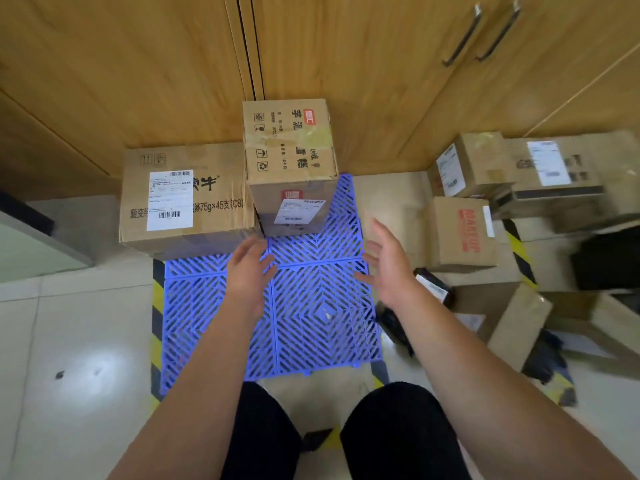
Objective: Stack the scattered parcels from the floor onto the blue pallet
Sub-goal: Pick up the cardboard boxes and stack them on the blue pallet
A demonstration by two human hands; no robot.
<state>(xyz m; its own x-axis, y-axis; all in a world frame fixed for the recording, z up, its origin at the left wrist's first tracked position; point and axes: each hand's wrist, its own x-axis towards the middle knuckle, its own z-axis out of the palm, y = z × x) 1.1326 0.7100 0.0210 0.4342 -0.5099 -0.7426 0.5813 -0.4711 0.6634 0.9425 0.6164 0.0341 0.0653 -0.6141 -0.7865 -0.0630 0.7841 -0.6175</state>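
Fingers straight, over blue pallet

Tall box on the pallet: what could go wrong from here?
The tall box stands narrow and high on the blue pallet; a nudge from later parcels might tip it. The wide box beside it seems to overhang the pallet's left edge. The heap of parcels on the right lies tilted, so pulling one may shift others.
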